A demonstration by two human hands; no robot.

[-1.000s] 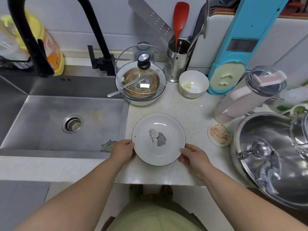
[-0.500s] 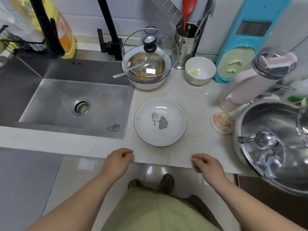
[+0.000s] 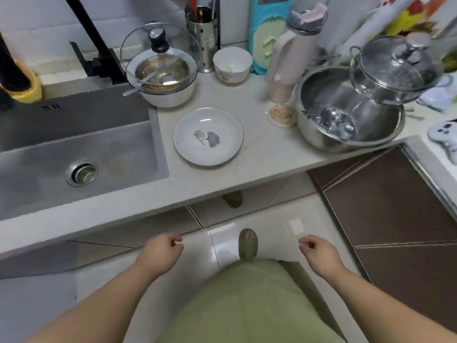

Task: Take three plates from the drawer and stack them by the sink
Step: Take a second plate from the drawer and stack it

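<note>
We look down at a pale stone tabletop (image 3: 267, 154) with a steel sink (image 3: 81, 149) set into it, and we place everything else by that sink. One white plate (image 3: 208, 136) with a dark rim and a grey leaf print lies flat on the tabletop just beside the sink's right edge; we see only this single plate, with nothing stacked on it. Behind the plate, at the sink's far right corner, stands a white pot (image 3: 165, 78) with a glass lid (image 3: 160, 49) propped against it and a spoon resting across it. Farther right of the sink are a small white bowl (image 3: 232, 65), a steel utensil holder (image 3: 202, 33), a pink bottle (image 3: 294, 55) and a big steel basin (image 3: 346, 112) with a lidded steel pot (image 3: 395, 68) leaning on its rim. A black tap (image 3: 96, 45) rises behind the sink. Our two hands hang low in front of the tabletop, over the tiled floor (image 3: 247, 211) and well apart from the plate. The left hand (image 3: 160, 253) is below the sink's near right corner, its grip loosely curled with fingers bent toward the palm, holding nothing. The right hand (image 3: 319, 253) sits farther right, its grip likewise loosely curled and empty. A brown cabinet front (image 3: 395, 209) lies to the right, away from the sink.
</note>
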